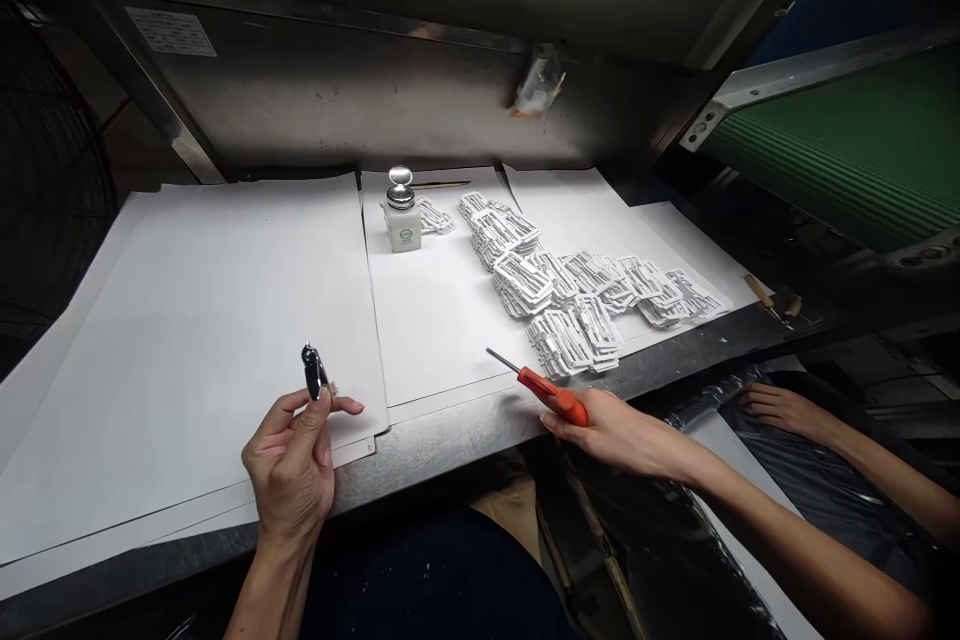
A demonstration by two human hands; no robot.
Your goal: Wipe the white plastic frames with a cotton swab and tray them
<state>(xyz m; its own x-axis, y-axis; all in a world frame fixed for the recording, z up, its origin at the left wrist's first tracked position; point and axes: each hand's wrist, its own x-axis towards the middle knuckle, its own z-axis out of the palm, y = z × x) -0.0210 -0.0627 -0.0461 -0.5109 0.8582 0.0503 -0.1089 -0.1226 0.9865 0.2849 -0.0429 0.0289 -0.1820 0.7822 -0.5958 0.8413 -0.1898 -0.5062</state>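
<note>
My left hand (292, 465) is raised over the white paper, pinching a shiny metal nail clipper (315, 375) upright between thumb and fingers. The little finger sticks out to the side. At the table's front edge, my right hand (600, 430) is closed round the handle of an orange-handled screwdriver (538, 385). Its thin metal shaft points up and left. Just beyond this hand lie stacks of flat white frame-like pieces (559, 340), heaped in several overlapping bundles. They form a bent row reaching away and to the right.
A pump-top bottle (405, 228) stands at the back middle, beside a small pile of pieces (435, 216) and a thin dark stick (442, 185). A wooden-handled tool (761, 295) lies at the right edge. A co-worker's hand (780, 410) rests on black plastic. A green ribbed belt (840, 140) rises at right.
</note>
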